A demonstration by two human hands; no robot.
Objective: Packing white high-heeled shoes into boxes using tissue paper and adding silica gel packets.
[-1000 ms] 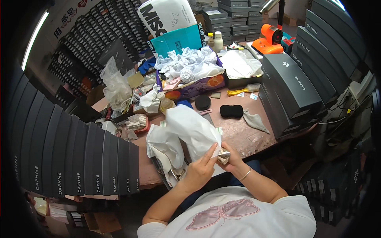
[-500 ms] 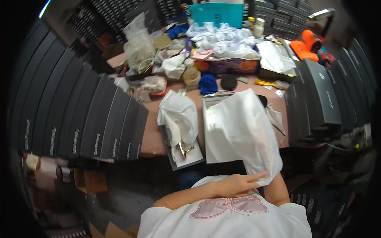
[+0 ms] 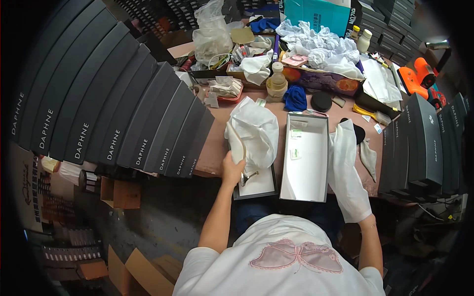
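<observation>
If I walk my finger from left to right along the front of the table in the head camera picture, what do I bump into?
Row of black boxes → left hand → white tissue paper → open white-lined box → white cloth bag hanging over the right hand → black boxes on the right.

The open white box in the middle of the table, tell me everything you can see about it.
The open white rectangular cardboard box lies flat on the brown table, its long side running away from the person. Its outside walls look grey; the inside is white and holds only a few small pale tags near the far end. To its left, a black-rimmed tray heaped with white tissue paper lies close beside it. On its right, a long white cloth bag drapes alongside.
</observation>
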